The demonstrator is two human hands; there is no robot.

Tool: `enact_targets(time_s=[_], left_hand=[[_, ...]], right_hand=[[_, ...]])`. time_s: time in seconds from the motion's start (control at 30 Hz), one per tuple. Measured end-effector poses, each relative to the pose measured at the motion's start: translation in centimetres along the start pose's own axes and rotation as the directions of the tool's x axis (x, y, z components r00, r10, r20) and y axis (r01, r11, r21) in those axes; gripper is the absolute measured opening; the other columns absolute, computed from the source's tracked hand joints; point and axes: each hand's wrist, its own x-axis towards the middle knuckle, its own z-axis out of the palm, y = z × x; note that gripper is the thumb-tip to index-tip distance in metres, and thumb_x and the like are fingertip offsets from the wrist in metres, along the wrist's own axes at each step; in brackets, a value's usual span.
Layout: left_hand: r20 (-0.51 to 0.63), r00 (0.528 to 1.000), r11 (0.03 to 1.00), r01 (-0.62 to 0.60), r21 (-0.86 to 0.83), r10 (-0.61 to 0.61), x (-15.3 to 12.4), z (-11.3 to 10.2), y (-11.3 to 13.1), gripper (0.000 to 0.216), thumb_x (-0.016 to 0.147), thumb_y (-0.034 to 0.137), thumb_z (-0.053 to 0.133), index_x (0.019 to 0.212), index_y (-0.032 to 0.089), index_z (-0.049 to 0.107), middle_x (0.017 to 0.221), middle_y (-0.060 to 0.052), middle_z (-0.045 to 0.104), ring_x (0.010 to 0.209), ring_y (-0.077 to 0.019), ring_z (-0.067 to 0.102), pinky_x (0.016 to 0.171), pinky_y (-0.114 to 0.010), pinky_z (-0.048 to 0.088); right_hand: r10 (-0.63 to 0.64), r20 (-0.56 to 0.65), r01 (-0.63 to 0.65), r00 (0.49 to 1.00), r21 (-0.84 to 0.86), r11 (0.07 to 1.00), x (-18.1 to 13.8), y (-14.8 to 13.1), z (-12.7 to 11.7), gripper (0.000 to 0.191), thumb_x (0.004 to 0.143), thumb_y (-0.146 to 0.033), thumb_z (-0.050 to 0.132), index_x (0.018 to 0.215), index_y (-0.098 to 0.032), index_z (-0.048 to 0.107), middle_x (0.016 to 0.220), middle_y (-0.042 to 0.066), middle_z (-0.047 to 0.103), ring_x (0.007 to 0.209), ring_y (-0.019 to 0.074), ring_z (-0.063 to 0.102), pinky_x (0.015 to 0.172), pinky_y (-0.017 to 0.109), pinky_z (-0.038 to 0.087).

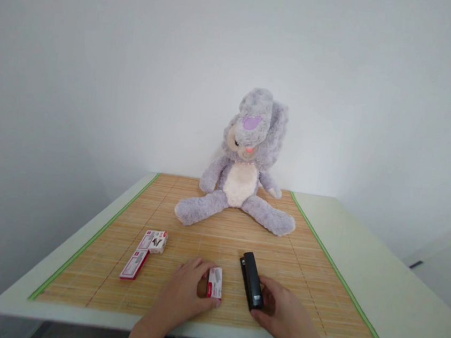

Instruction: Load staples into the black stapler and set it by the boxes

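My left hand (186,294) rests on the bamboo mat (309,291) with its fingers curled round a small red and white staple box (216,282), which stands on its edge. To the right, my right hand (281,306) holds the near end of a black stapler (252,279) that lies flat on the mat, pointing away from me. Both hands are at the mat's front edge.
Two more red and white staple boxes (154,240) (134,264) lie on the mat to the left. A grey plush rabbit (245,166) sits at the back of the mat against the white wall. The pale table (379,276) extends beyond the mat on the right.
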Motion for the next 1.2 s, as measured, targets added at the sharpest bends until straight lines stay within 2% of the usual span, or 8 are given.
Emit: enact_targets(time_s=[0.1, 0.23, 0.5, 0.83, 0.93, 1.07, 1.13, 1.2], left_hand=[[-0.007, 0.999, 0.999, -0.034, -0.002, 0.034, 0.3, 0.8, 0.5, 0.064, 0.066, 0.047, 0.086, 0.125, 0.035, 0.066, 0.124, -0.002, 0.067, 0.114, -0.0290, 0.062, 0.099, -0.040, 0.044], [-0.017, 0.998, 0.998, -0.057, -0.002, 0.057, 0.6, 1.4, 1.1, 0.065, 0.065, 0.047, 0.088, 0.125, 0.037, 0.066, 0.126, -0.002, 0.067, 0.116, -0.0296, 0.061, 0.100, -0.041, 0.043], [-0.003, 0.997, 0.997, -0.077, -0.003, 0.077, 0.8, 1.9, 2.2, 0.063, 0.065, 0.042, 0.087, 0.125, 0.039, 0.065, 0.124, 0.000, 0.067, 0.118, -0.0286, 0.059, 0.099, -0.040, 0.040], [0.001, 0.997, 0.997, -0.073, 0.012, 0.073, 0.9, 2.5, 2.3, 0.064, 0.067, 0.041, 0.082, 0.129, 0.034, 0.064, 0.126, -0.004, 0.066, 0.119, -0.0299, 0.057, 0.102, -0.041, 0.038], [-0.005, 0.997, 0.997, -0.078, -0.024, 0.078, 0.7, 2.7, 1.9, 0.076, 0.065, 0.044, 0.086, 0.136, 0.034, 0.061, 0.131, -0.005, 0.064, 0.123, -0.0314, 0.055, 0.106, -0.043, 0.037], [-0.002, 0.998, 0.985, -0.069, -0.161, 0.070, 0.3, 2.5, 0.9, 0.107, 0.063, 0.054, 0.089, 0.155, 0.030, 0.041, 0.132, -0.008, 0.062, 0.123, -0.0301, 0.055, 0.109, -0.043, 0.039], [-0.053, 0.998, 0.979, -0.044, -0.201, 0.034, 0.1, 1.7, -0.2, 0.096, 0.073, 0.052, 0.082, 0.156, 0.030, 0.040, 0.126, -0.006, 0.063, 0.117, -0.0258, 0.059, 0.104, -0.039, 0.044], [-0.169, 0.985, 0.988, 0.003, -0.152, -0.029, -0.2, 0.3, -1.9, 0.068, 0.085, 0.047, 0.070, 0.148, 0.030, 0.051, 0.119, -0.004, 0.064, 0.109, -0.0229, 0.061, 0.099, -0.037, 0.047]], right_hand=[[-0.002, -0.026, 0.000, 1.000, -0.095, 0.996, 0.1, -0.8, 0.1, 0.033, 0.071, -0.024, 0.073, 0.104, -0.026, 0.068, 0.087, 0.000, 0.070, 0.078, 0.0213, 0.064, 0.069, 0.030, 0.042], [-0.030, -0.046, 0.025, 0.998, -0.107, 0.994, 0.2, -1.4, 1.0, 0.029, 0.071, -0.025, 0.075, 0.099, -0.025, 0.068, 0.088, 0.001, 0.070, 0.080, 0.0218, 0.063, 0.071, 0.030, 0.042], [-0.054, -0.097, 0.043, 0.994, -0.110, 0.993, 0.4, -1.6, 2.8, 0.037, 0.073, -0.027, 0.077, 0.109, -0.025, 0.069, 0.102, 0.005, 0.072, 0.093, 0.0263, 0.065, 0.080, 0.033, 0.045], [-0.050, -0.150, 0.032, 0.987, -0.119, 0.992, 0.1, -1.8, 3.3, 0.040, 0.077, -0.025, 0.075, 0.116, -0.024, 0.069, 0.098, 0.004, 0.072, 0.091, 0.0247, 0.065, 0.079, 0.031, 0.045], [-0.047, -0.140, 0.030, 0.989, -0.127, 0.991, 0.0, -1.9, 3.2, 0.040, 0.075, -0.024, 0.075, 0.115, -0.024, 0.070, 0.098, 0.003, 0.072, 0.091, 0.0241, 0.065, 0.080, 0.030, 0.044], [-0.052, -0.118, 0.034, 0.992, -0.147, 0.989, 0.1, -1.7, 3.0, 0.041, 0.076, -0.027, 0.075, 0.117, -0.025, 0.070, 0.100, 0.004, 0.072, 0.094, 0.0249, 0.065, 0.081, 0.030, 0.044], [-0.045, -0.118, 0.027, 0.992, -0.151, 0.988, 0.2, -1.7, 3.0, 0.042, 0.076, -0.028, 0.075, 0.118, -0.025, 0.069, 0.096, 0.003, 0.072, 0.091, 0.0244, 0.064, 0.081, 0.031, 0.043], [-0.038, -0.118, 0.021, 0.992, -0.144, 0.989, 0.1, -1.7, 3.1, 0.041, 0.076, -0.028, 0.075, 0.117, -0.025, 0.069, 0.095, 0.002, 0.071, 0.090, 0.0234, 0.064, 0.081, 0.030, 0.043]])
